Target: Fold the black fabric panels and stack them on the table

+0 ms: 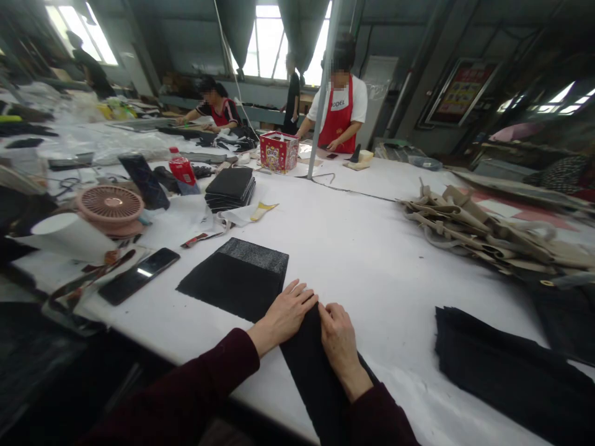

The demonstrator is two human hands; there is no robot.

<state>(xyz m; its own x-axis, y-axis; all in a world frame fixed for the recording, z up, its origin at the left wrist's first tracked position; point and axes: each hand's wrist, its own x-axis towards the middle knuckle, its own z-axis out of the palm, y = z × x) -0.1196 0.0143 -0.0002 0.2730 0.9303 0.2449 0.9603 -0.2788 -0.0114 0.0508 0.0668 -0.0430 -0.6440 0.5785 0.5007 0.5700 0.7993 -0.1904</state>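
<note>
Cloth (pixel 303 362): black length on the white table (pixel 372 248), under and between both hands, running toward the near edge.
Left hand (pixel 289 311): fingers fairly straight and together, laid over the cloth's far end; thumb hidden, so I cannot tell whether it pinches.
Right hand (pixel 338 341): fingers curled, tips at the far edge; grip between them unclear.
Weight and feel: probably light, soft, quick to crease, hardly fragile; slipperiness cannot be told.
Hold: far corners look best, one hand flat to stop shifting, fingertips on the edge.
Neighbour: dark panel (pixel 232 282) with a speckled grey band, lying beside the left hand.
</note>
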